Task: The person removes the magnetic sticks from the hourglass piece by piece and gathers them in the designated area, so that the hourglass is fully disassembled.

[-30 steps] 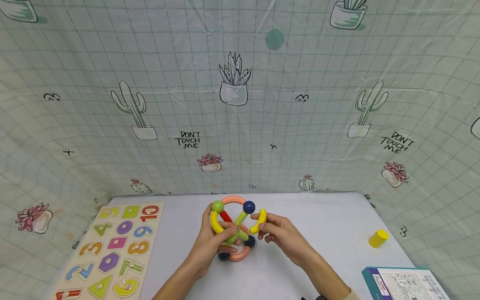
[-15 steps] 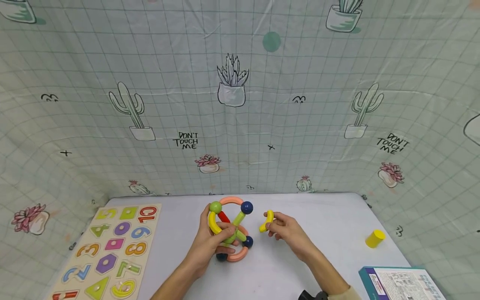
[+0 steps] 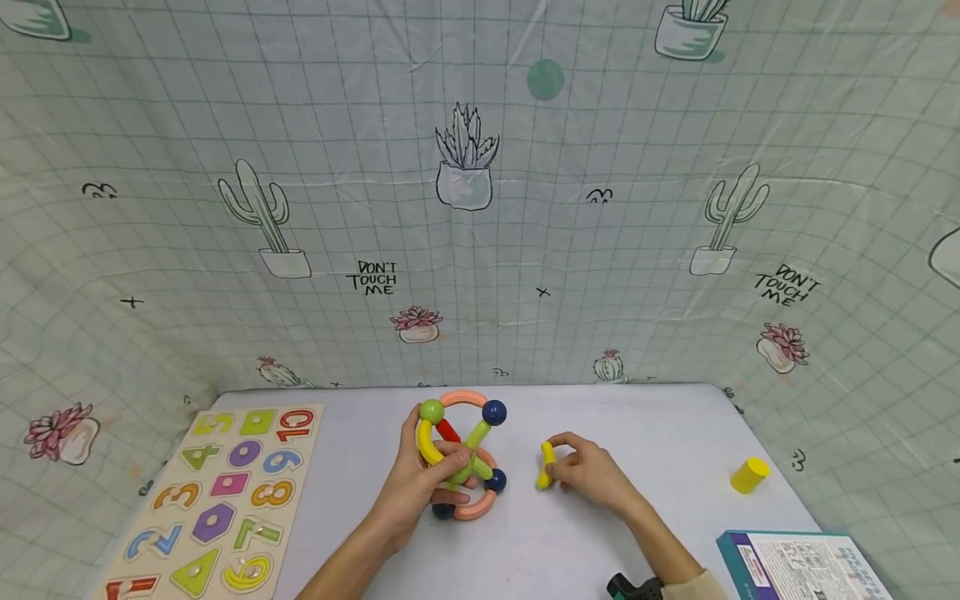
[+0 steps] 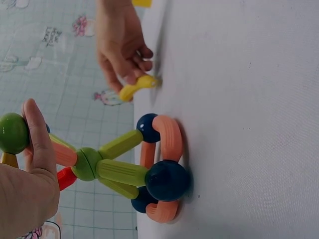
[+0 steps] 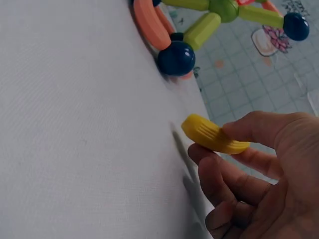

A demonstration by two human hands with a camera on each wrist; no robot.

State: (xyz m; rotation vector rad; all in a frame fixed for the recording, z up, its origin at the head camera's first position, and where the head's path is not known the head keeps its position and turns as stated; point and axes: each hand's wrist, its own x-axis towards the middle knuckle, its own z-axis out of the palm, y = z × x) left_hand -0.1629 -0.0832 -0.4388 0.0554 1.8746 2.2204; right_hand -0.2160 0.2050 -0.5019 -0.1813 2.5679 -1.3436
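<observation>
In the head view my left hand (image 3: 408, 492) grips the upper part of a toy structure of magnetic balls and rods (image 4: 122, 172), thumb across its front. Its base stands on the table: dark blue balls (image 4: 168, 180) joined by curved pink rods (image 4: 171, 139). Green rods rise from there to a green centre ball (image 4: 85, 163). Higher up are a second green ball (image 3: 432, 412), a curved yellow rod (image 3: 427, 443) and a red rod (image 3: 447, 430). My right hand (image 3: 596, 475) pinches a loose curved yellow rod (image 5: 209, 134) close over the table, right of the structure.
A wooden number-and-shape puzzle board (image 3: 247, 487) lies on the left of the white table (image 3: 637, 425). To the right stands a yellow cylinder (image 3: 750, 475), with a teal-edged box (image 3: 810, 562) nearer the front. A patterned cloth (image 3: 525, 233) hangs behind.
My right hand has drawn the loose curved yellow rod rightward away from the structure, then lowered it toward the table. My left hand keeps its grip with little movement.
</observation>
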